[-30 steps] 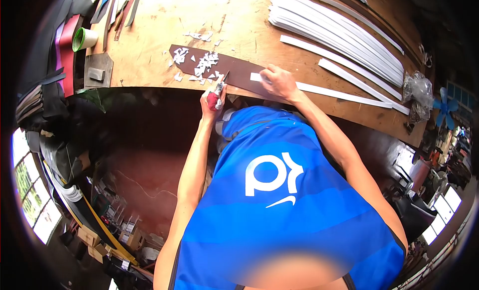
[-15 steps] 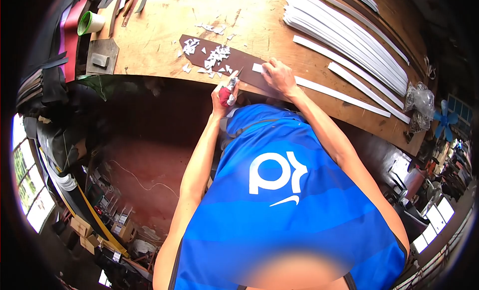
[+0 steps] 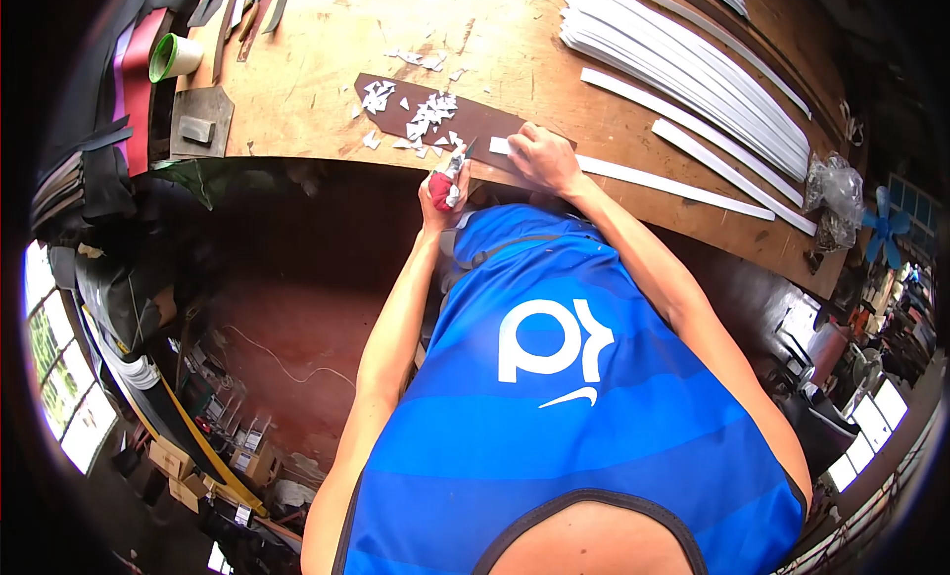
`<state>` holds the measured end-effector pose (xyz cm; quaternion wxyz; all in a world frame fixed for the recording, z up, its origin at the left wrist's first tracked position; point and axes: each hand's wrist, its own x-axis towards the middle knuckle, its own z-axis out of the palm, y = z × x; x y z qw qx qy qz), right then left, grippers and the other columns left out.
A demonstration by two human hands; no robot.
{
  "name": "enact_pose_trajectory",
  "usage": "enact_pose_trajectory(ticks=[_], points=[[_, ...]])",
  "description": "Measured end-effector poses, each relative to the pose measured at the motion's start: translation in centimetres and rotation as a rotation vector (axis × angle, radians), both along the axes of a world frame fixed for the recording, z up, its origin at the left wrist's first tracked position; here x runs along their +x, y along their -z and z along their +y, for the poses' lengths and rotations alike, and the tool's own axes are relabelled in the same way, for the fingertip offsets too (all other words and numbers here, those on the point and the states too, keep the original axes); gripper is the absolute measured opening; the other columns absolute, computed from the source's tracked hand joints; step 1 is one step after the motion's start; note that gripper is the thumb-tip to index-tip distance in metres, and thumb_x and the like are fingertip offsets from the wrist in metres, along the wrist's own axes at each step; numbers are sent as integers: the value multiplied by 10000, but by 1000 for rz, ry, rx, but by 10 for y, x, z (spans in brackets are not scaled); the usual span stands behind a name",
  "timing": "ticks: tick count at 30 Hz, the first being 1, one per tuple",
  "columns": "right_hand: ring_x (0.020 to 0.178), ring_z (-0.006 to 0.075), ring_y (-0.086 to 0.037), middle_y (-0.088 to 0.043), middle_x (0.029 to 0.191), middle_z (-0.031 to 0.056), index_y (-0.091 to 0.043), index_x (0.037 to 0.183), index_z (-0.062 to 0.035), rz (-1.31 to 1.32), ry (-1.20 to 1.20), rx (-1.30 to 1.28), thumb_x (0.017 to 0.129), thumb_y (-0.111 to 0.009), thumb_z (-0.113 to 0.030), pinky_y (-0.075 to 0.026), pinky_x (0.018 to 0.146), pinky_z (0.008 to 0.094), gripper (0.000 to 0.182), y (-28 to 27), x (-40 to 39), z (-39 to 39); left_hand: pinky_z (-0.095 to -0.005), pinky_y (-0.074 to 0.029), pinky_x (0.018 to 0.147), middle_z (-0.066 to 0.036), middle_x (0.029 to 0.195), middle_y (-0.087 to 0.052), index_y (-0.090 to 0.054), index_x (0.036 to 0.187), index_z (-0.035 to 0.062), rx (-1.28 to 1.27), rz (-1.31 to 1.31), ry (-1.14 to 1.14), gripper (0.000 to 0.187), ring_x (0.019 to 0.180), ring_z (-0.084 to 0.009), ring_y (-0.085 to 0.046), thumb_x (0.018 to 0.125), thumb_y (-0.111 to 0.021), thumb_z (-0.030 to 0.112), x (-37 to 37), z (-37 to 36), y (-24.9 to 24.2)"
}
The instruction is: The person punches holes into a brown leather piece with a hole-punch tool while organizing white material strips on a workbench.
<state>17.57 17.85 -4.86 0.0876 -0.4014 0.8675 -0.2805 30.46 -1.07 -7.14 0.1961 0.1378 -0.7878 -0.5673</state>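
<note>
My left hand (image 3: 435, 207) is closed around a knife (image 3: 443, 189) whose handle is wrapped in red and white. Its short, dark pointed blade tilts up over the near edge of a long brown board (image 3: 485, 123). On that board my right hand (image 3: 546, 157) grips a white strip (image 3: 673, 187) with bent fingers. The strip's squared end pokes out left of the fingers, a little right of the blade. Small white cut scraps (image 3: 431, 112), many of them triangular, lie heaped on the board's left half, and some have fallen around it.
A stack of white strips (image 3: 693, 85) covers the right of the wooden table (image 3: 327, 70), with loose strips beside it. Crumpled clear plastic (image 3: 833, 194) sits at the right edge. At left are a green-rimmed cup (image 3: 178, 57) and a grey plate with a block (image 3: 201, 125).
My right hand has shifted slightly left with the strip, so its end sits closer to the knife. The knife has barely moved.
</note>
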Motion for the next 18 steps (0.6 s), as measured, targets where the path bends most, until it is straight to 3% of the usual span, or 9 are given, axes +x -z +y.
enact_pose_trajectory(ticks=[4, 8, 12, 14, 15, 17, 18], points=[[903, 314, -645, -598, 969, 111, -639, 1018, -76, 17, -7, 15, 824, -737, -212, -550, 754, 410, 255, 2, 0, -4, -325, -461, 549, -142, 685, -598, -704, 1203, 62, -53, -222, 72, 290, 535, -201, -533, 924, -699, 139, 9, -1, 0], [933, 333, -636, -602, 1002, 128, -623, 1034, -55, -39, 10, 25, 822, -707, -149, -542, 799, 424, 247, -4, 0, -6, -329, -493, 593, -177, 790, -657, -722, 1178, 86, -61, -256, 40, 259, 614, -222, -633, 941, -685, 183, 1, 10, -18], [1002, 331, -626, -611, 1052, 134, -604, 1072, -46, -59, 49, 1, 818, -684, -126, -532, 847, 426, 278, -6, 3, -9, -343, -498, 598, -175, 791, -660, -724, 1182, 108, -49, -185, 23, 259, 625, -250, -643, 940, -688, 193, -1, 12, -18], [1025, 369, -594, -581, 1052, 179, -605, 1063, -11, -71, 51, -67, 765, -619, 2, -501, 901, 428, 299, 1, 4, -11, -350, -509, 613, -175, 806, -665, -726, 1181, 121, -105, -178, 41, 257, 649, -275, -658, 939, -688, 199, 1, 11, -16], [1025, 369, -594, -581, 1052, 179, -605, 1063, -11, -72, 50, -67, 765, -619, 2, -501, 901, 428, 299, 2, 4, -12, -350, -509, 613, -175, 806, -665, -726, 1181, 121, -104, -179, 40, 257, 649, -275, -658, 939, -688, 199, 1, 11, -17], [1049, 363, -574, -561, 1111, 172, -595, 1149, -16, -23, -21, -115, 770, -652, -16, -488, 926, 426, 383, 6, 5, -12, -270, -434, 549, -96, 725, -610, -668, 1260, 55, -147, -188, 86, 323, 587, -97, -490, 938, -670, 52, 2, 10, -19], [1049, 363, -574, -561, 1111, 172, -595, 1149, -16, -25, -21, -114, 770, -652, -16, -488, 926, 426, 383, 2, 7, -13, -270, -434, 549, -96, 725, -610, -668, 1260, 55, -146, -190, 86, 323, 587, -97, -490, 938, -670, 52, 3, 9, -17]])
